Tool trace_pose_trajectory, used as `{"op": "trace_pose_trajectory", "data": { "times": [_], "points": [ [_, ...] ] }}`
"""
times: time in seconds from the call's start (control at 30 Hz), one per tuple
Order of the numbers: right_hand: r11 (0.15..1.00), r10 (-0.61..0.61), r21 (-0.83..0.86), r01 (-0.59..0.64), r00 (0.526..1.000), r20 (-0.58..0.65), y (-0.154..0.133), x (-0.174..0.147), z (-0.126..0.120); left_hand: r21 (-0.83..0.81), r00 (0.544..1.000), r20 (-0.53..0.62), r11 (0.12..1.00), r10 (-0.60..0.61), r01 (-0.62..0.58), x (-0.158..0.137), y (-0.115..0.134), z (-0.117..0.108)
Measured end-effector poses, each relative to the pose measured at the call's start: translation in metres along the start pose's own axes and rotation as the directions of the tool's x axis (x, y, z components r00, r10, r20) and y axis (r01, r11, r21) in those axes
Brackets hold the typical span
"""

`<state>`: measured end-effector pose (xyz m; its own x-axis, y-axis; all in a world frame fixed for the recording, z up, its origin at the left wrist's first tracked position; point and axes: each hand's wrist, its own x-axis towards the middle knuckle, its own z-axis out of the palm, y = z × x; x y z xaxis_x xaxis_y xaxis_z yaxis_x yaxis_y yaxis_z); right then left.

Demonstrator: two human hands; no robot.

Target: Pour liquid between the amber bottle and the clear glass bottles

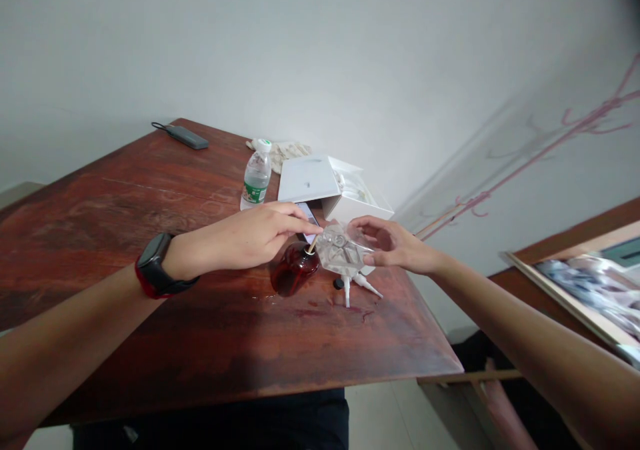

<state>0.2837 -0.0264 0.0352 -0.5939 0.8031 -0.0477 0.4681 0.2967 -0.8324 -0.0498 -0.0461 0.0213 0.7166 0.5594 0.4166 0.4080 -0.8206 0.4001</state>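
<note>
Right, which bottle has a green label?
The white-capped bottle beyond the left hand; the dark red bottle and the clear vessel in the right hand show none.

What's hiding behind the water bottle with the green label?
Behind the bottle's top, a crumpled pale cloth lies on the table, peeking out on both sides of the cap. The cap covers part of it, so I can't see its whole shape.
</note>
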Motion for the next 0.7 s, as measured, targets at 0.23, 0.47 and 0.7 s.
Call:
{"op": "trace_pose_trajectory", "data": {
  "times": [0.23, 0.47, 0.7],
  "points": [
    [0.999, 0.005, -0.043, -0.005, 1.000, -0.001, -0.0070, 0.0009, -0.0010, -0.008, 1.000, 0.007, 1.000, 0.000, 0.000, 0.0002, 0.0001, -0.0008],
    [0.999, 0.010, -0.043, -0.009, 1.000, 0.013, -0.0083, 0.0027, -0.0046, -0.012, 1.000, 0.012, 1.000, -0.003, 0.003, 0.0001, 0.0011, -0.0019],
    [0.998, 0.018, -0.060, -0.017, 1.000, 0.009, -0.0103, 0.0050, -0.0066, -0.022, 1.000, 0.025, 1.000, -0.005, 0.006, 0.0008, 0.0014, -0.0038]
  ]
}}
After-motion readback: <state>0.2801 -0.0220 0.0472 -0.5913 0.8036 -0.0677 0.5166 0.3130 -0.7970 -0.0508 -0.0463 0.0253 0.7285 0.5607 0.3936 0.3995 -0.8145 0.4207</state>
